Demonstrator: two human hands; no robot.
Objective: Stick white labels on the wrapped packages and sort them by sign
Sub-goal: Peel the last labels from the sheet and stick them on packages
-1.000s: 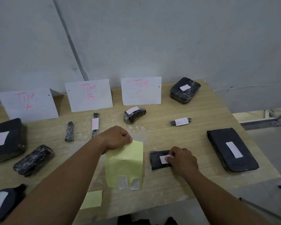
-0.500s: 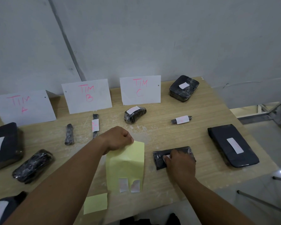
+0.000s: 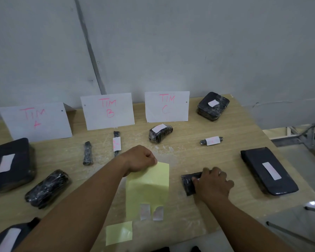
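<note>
My left hand (image 3: 140, 159) pinches the top corner of a yellow backing sheet (image 3: 147, 186) that carries two white labels (image 3: 151, 211) near its lower edge. My right hand (image 3: 212, 182) lies over a small flat black package (image 3: 188, 182) near the table's front, fingers pressing on its top where a bit of white label shows. Three white signs stand at the back: TIM A (image 3: 36, 120), TIM B (image 3: 107, 110), TIM C (image 3: 166, 106). Two thin black packages, one bare (image 3: 87, 152) and one labelled (image 3: 116, 143), lie before TIM B. A labelled lump (image 3: 160, 132) lies before TIM C.
Labelled black packages lie at back right (image 3: 213, 106), right (image 3: 267, 170), mid right (image 3: 210, 140), left (image 3: 9, 162) and bottom left (image 3: 5, 239). An unlabelled wrapped bundle (image 3: 47, 188) lies left. A loose yellow scrap (image 3: 118, 232) sits by the wooden table's front edge (image 3: 244, 222).
My right hand has slid further over the small black package, now covering most of the label it was pressing. My left hand keeps its hold on the yellow sheet.
</note>
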